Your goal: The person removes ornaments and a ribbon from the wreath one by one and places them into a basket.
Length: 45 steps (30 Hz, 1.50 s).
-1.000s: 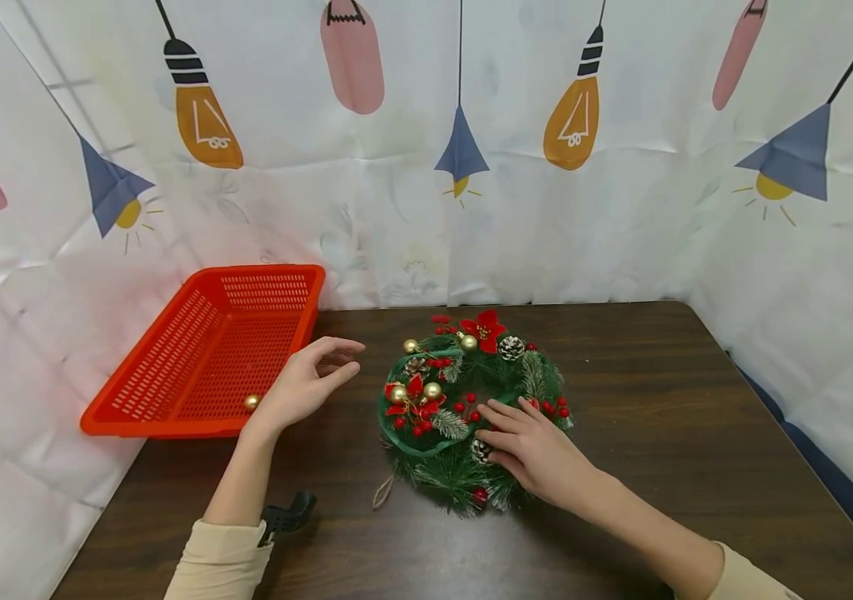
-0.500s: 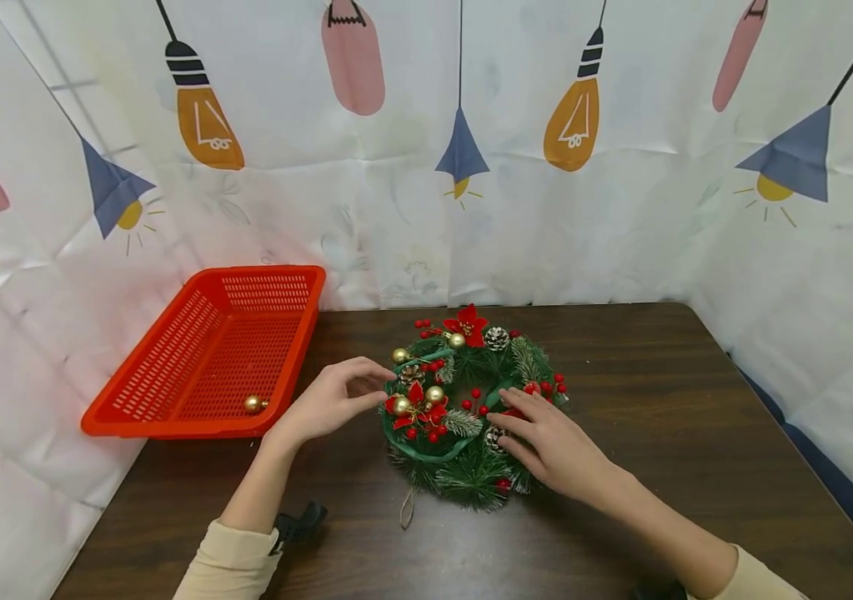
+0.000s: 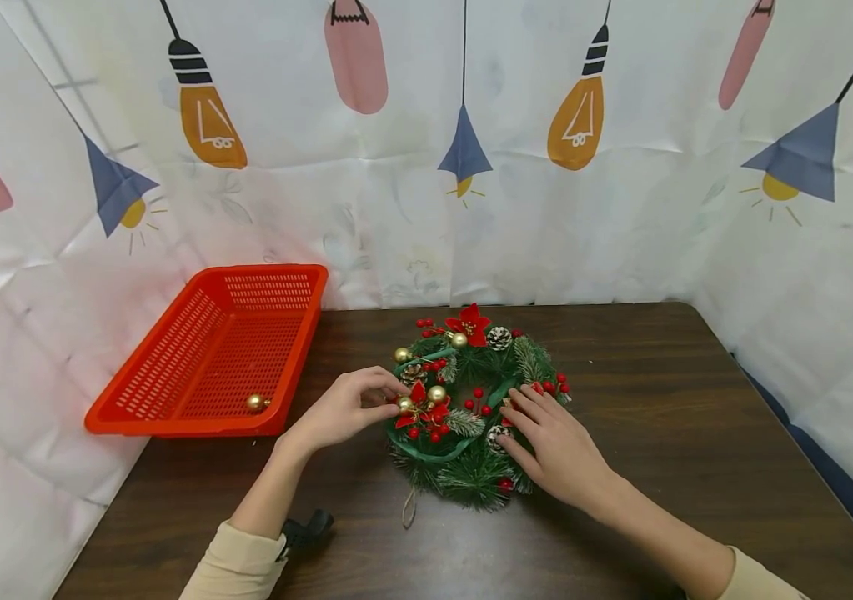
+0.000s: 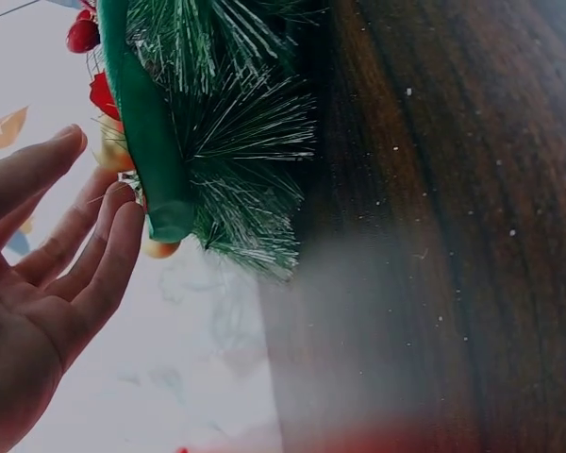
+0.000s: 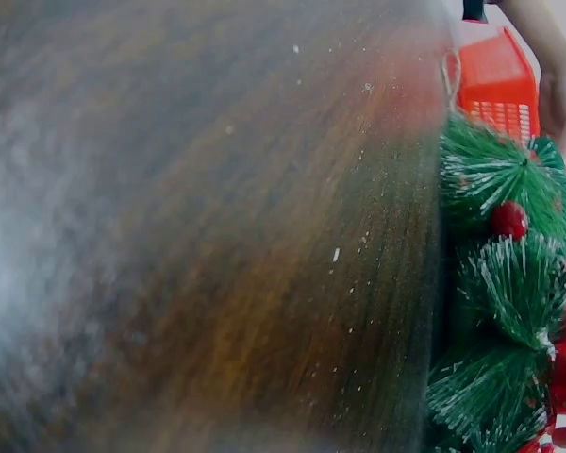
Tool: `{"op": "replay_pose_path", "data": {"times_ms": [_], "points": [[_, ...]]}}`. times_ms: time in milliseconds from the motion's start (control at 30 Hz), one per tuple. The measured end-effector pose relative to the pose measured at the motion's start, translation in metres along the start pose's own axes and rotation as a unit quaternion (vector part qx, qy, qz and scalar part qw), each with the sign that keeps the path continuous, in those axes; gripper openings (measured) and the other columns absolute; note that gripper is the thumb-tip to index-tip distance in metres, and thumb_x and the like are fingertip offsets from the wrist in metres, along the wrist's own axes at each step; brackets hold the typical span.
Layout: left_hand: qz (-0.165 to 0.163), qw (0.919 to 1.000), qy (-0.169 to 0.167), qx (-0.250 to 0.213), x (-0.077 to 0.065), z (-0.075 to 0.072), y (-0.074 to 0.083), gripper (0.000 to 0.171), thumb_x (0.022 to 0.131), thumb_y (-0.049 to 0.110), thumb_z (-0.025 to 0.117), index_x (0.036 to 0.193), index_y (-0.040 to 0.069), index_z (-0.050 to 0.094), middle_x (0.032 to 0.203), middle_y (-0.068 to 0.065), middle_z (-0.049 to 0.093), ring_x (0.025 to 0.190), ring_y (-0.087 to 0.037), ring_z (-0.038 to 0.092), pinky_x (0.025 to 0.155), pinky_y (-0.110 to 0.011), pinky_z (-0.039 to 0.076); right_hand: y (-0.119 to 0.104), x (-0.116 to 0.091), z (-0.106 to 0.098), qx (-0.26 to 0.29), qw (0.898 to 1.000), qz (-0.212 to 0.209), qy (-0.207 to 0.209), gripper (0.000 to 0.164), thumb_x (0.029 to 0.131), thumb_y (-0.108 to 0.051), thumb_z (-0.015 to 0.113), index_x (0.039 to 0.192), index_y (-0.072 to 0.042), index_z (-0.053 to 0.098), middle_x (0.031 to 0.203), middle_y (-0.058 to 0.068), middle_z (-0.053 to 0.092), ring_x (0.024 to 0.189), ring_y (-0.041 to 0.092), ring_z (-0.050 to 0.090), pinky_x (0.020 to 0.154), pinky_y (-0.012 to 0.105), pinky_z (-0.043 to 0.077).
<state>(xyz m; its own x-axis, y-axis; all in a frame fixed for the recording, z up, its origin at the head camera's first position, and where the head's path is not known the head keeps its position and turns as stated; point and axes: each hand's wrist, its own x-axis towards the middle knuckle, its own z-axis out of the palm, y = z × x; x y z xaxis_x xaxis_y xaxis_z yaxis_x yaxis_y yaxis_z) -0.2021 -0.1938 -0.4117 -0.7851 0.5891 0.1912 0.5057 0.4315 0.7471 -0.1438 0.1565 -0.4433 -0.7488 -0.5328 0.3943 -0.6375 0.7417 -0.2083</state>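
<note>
A green Christmas wreath [image 3: 471,479] lies on the dark table, dressed with red berries, pinecones, gold balls and red poinsettias. A green ribbon [image 4: 156,151] runs round its left part. My left hand [image 3: 351,408] is at the wreath's left side, fingertips right at a gold ball [image 3: 405,405] beside a red poinsettia [image 3: 418,392]. The left wrist view has its thumb apart from the fingers, which are loosely bent. My right hand [image 3: 557,446] rests with extended fingers on the wreath's right side, over a pinecone [image 3: 499,438] and partly hiding red decorations.
A red plastic basket [image 3: 208,425] stands at the left of the table, with a small gold ball [image 3: 255,402] inside. A twine loop [image 3: 408,508] sticks out from the wreath's front. Behind the table [image 3: 734,500] hangs a white printed curtain [image 3: 396,192].
My left hand has moved right, from beside the basket to the gold balls on the wreath. The wreath has turned slightly, and my right hand has shifted a little right, staying on it.
</note>
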Motion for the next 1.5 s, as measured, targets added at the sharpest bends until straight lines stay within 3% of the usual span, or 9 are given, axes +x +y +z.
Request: {"op": "replay_pose_path", "data": {"times_ms": [400,900,1500], "points": [[0.003,0.9999,-0.011,0.011,-0.001,0.003,0.001,0.025,0.095,0.009,0.075,0.120,0.011,0.074,0.114,0.002,0.068,0.098,-0.014,0.065,0.087,-0.041,0.057,0.002,-0.004,0.004,-0.020,0.999,0.006,-0.032,0.050,0.101,-0.040,0.066,0.135,-0.004,0.067,0.150,0.020,0.051,0.145,0.039,0.039,0.117,0.056,0.030],[-0.003,0.9989,0.003,0.048,0.000,0.009,0.002,0.027,0.091,0.008,0.079,0.118,0.014,0.076,0.107,0.007,0.069,0.093,-0.015,0.064,0.080,-0.043,0.057,0.003,-0.006,0.005,-0.018,0.999,0.003,-0.031,0.050,0.102,-0.040,0.064,0.135,-0.004,0.067,0.150,0.019,0.052,0.145,0.039,0.039,0.116,0.057,0.032],[0.025,0.9997,0.001,0.001,-0.002,0.010,0.024,0.027,0.095,0.012,0.076,0.122,0.013,0.074,0.117,0.004,0.067,0.104,-0.016,0.066,0.090,-0.045,0.057,0.004,-0.005,0.005,-0.015,0.999,0.000,-0.033,0.049,0.102,-0.041,0.063,0.134,-0.004,0.067,0.149,0.019,0.053,0.144,0.040,0.040,0.116,0.057,0.032]]}}
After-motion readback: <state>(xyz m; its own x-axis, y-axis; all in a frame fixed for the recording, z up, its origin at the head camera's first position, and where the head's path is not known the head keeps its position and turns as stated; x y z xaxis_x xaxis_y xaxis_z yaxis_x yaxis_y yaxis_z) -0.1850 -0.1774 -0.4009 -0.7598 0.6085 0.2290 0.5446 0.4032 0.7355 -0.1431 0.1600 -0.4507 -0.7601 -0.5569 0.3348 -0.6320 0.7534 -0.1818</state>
